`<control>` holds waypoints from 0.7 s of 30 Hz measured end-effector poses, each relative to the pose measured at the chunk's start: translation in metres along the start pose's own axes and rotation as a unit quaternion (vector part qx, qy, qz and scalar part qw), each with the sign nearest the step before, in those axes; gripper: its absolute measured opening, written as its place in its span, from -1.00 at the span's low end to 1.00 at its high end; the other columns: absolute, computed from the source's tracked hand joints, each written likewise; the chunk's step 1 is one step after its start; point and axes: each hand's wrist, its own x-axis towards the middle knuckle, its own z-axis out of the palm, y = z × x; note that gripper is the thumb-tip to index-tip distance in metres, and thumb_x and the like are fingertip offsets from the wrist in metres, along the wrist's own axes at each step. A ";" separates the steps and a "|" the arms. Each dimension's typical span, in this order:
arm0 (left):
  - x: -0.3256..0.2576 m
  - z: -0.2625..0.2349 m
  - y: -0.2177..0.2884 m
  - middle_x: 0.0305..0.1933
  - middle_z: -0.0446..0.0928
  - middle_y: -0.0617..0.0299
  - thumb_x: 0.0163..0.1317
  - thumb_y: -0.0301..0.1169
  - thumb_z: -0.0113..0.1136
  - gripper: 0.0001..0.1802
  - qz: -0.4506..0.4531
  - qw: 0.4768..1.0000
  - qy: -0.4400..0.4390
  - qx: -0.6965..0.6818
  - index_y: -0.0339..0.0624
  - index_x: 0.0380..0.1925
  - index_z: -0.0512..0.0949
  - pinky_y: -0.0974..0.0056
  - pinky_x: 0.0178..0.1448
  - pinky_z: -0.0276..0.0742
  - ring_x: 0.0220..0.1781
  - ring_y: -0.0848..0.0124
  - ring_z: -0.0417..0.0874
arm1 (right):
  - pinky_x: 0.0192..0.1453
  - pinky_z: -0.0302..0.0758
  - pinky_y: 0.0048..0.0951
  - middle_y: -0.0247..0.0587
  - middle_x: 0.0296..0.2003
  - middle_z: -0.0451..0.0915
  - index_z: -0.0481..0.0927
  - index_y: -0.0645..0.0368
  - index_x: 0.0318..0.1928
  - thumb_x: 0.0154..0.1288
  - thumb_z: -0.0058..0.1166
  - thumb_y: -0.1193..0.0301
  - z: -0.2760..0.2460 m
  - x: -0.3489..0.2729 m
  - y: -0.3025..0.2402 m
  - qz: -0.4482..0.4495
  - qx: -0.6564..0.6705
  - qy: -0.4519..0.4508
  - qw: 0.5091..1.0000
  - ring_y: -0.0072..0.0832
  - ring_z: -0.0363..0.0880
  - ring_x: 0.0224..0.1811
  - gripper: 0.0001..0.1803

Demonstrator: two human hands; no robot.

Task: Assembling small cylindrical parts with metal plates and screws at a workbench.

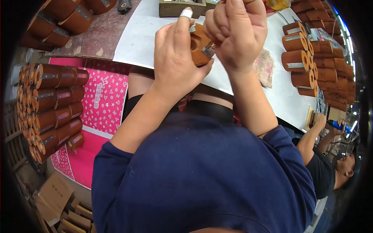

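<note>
The left hand gripped a seemingly unfinished block, the right hand apparently pinched a metal piece, and strip-fitted blocks stood stacked right.

Head-worn fisheye view, facing down, close

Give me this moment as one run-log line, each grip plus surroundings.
left grip: holding brown block | right grip: closed, seemingly pinching metal piece at the block | nearby: white worktop, pinkish pad, brown cylinders stacked right
</note>
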 end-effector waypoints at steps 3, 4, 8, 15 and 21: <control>0.002 0.003 -0.001 -0.08 0.38 0.05 -0.43 -0.45 0.46 0.03 -0.005 1.000 -0.006 0.012 -0.34 0.16 0.11 0.17 0.06 0.29 -0.01 0.11 0.33 | -0.71 0.09 -0.66 -0.43 -0.74 0.19 0.29 0.17 -0.25 0.39 -0.25 0.48 -0.008 0.006 -0.003 0.058 0.036 -0.058 0.996 -0.69 0.06 -0.80 -0.94; 0.002 0.003 -0.001 -0.08 0.38 0.05 -0.43 -0.45 0.46 0.03 -0.003 1.000 -0.007 0.014 -0.34 0.16 0.11 0.17 0.06 0.29 -0.01 0.11 0.33 | -0.71 0.09 -0.66 -0.43 -0.74 0.19 0.29 0.17 -0.25 0.39 -0.25 0.48 -0.009 0.007 -0.003 0.056 0.038 -0.058 0.996 -0.69 0.06 -0.80 -0.94; 0.002 0.001 -0.004 -0.08 0.36 0.01 -0.41 -0.41 0.46 -0.01 0.005 0.999 -0.012 0.033 -0.32 0.11 0.14 0.13 0.07 0.29 -0.01 0.07 0.32 | -0.71 0.11 -0.64 -0.43 -0.74 0.18 0.30 0.17 -0.24 0.38 -0.23 0.46 -0.007 0.008 0.001 0.052 0.021 -0.053 0.997 -0.68 0.08 -0.80 -0.94; 0.000 -0.012 0.006 0.02 0.26 -0.08 -0.38 -0.28 0.43 -0.39 -0.011 0.992 -0.059 0.115 -0.30 -0.25 0.45 0.06 0.07 0.30 0.01 0.00 0.32 | -0.66 0.13 -0.70 -0.39 -0.73 0.29 0.40 0.30 -0.30 0.31 -0.13 0.51 0.016 0.004 -0.036 -0.110 -0.199 -0.055 0.972 -0.70 0.18 -0.75 -0.91; 0.005 -0.033 0.019 -0.07 0.34 -0.01 -0.30 -0.30 0.32 -0.70 -0.072 0.950 -0.207 0.221 -0.22 -0.51 0.61 0.06 -0.05 0.38 -0.12 0.09 0.43 | -0.56 0.03 -0.55 -0.46 -0.75 0.06 0.40 0.26 -0.45 0.35 -0.29 0.47 0.000 0.019 -0.078 -0.079 -0.069 -0.059 0.993 -0.65 -0.02 -0.70 -0.75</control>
